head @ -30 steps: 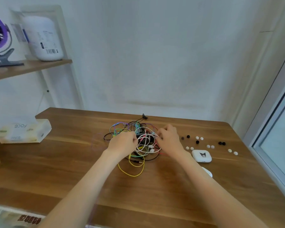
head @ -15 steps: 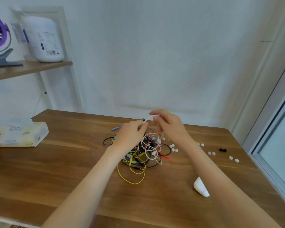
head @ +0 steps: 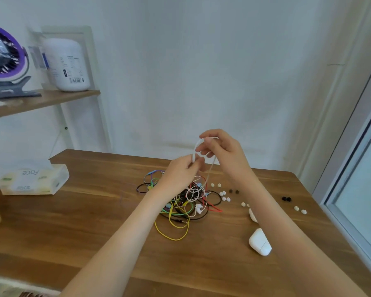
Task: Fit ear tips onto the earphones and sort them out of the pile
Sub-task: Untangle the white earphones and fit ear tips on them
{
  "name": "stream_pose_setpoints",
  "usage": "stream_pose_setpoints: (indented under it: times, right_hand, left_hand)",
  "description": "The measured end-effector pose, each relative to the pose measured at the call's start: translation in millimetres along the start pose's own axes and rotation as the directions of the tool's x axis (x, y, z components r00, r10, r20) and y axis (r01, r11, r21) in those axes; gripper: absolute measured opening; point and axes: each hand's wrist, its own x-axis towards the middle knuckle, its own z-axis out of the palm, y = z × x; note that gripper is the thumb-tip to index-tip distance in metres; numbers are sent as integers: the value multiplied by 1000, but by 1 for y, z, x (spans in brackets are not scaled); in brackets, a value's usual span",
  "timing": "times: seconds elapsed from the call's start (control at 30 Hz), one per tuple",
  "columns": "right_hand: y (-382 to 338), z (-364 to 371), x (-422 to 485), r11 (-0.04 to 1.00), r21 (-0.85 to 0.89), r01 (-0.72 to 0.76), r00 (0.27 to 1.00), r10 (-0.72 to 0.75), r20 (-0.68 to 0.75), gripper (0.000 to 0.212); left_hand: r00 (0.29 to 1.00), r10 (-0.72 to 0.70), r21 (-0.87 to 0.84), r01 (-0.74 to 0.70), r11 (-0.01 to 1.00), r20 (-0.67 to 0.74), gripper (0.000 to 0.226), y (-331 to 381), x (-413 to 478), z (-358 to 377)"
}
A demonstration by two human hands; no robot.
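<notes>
Two hands work above the pile point(head: 180, 203) of tangled earphones, which lies on the desk point(head: 73, 232) with cords in yellow, green, red, black, purple and white. The left hand point(head: 179, 173) hangs just over the pile, its grip closed in a pinch, thumb against fingertips, on one white cable point(head: 196, 144). The right hand point(head: 222, 151) is higher and to the right of the pile, its grip curled round the same cable, which arches between the two hands and then drops in a single strand back into the tangle. One white earbud shows at the pile's near right edge.

Ten pale ear tips point(head: 228, 199) lie loose to the right of the pile: two nearest its far side, four in a cluster, two at the edge of the right forearm (one half hidden), and two well apart toward the desk's right edge. Four dark ear tips point(head: 284, 198) lie there too, in two pairs, one near the cluster and one farther right.

Two white cases point(head: 260, 242) sit right of the pile and nearer the person, one mostly hidden by the forearm. One tissue box point(head: 32, 179) rests well left of the pile. Beyond it, one shelf point(head: 43, 101) carries one purple fan point(head: 4, 56) and one white canister point(head: 65, 64).
</notes>
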Motion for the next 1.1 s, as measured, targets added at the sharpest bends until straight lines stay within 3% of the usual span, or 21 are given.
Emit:
stream_pose_setpoints:
  times: [0.1, 0.2, 0.3, 0.37, 0.4, 0.53, 0.6, 0.67, 0.77, 0.9, 1.0, 1.1]
  right_hand:
    - [10, -3, -9, 994, 45, -101, 994, 100, 37, 25]
    - [28, 1, -20, 977, 53, -208, 945, 187, 267, 51]
    - [54, 10, -27, 936, -288, -203, 850, 314, 423, 36]
    - [73, 13, -33, 862, -475, -175, 832, 388, 397, 9]
    - [81, 12, -34, 834, -520, -183, 836, 410, 364, 6]
    - [81, 3, -36, 768, -606, -208, 887, 410, 215, 25]
    - [73, 0, -35, 794, -572, -204, 917, 360, 172, 29]
    - [63, -1, -32, 843, -500, -200, 945, 301, 128, 29]
    - [46, -1, -24, 911, -375, -170, 974, 213, 76, 30]
    - [19, 0, -10, 951, -288, -114, 991, 131, 40, 25]
    - [3, 0, -1, 949, -314, -22, 998, 38, 45, 24]
    - [-6, 1, 3, 919, -394, 31, 994, 12, 106, 24]
  left_hand:
    - [998, -50, -345, 33, 938, -40, 36, 9, -4, -2]
    - [992, -102, -582, 38, 812, -78, 37, 22, -7, -6]
    - [994, -90, -717, 16, 697, -65, 40, 29, -9, -13]
    - [994, -86, -768, -2, 640, -74, 41, 29, -11, -20]
    - [988, -119, -788, -1, 615, -94, 39, 28, -12, -24]
    - [935, -304, -842, 11, 540, -183, 41, 18, -15, -35]
    - [885, -400, -800, 55, 598, -238, 41, 11, -17, -40]
    - [819, -473, -621, 193, 760, -324, 36, 1, -16, -44]
    - [818, -455, -328, 348, 878, -352, 32, -9, -16, -46]
    - [881, -428, -91, 418, 904, -204, 18, -11, -20, -47]
    - [915, -402, -31, 401, 916, -36, 43, -6, -24, -48]
    - [948, -297, -127, 311, 942, 117, 64, 0, -25, -49]
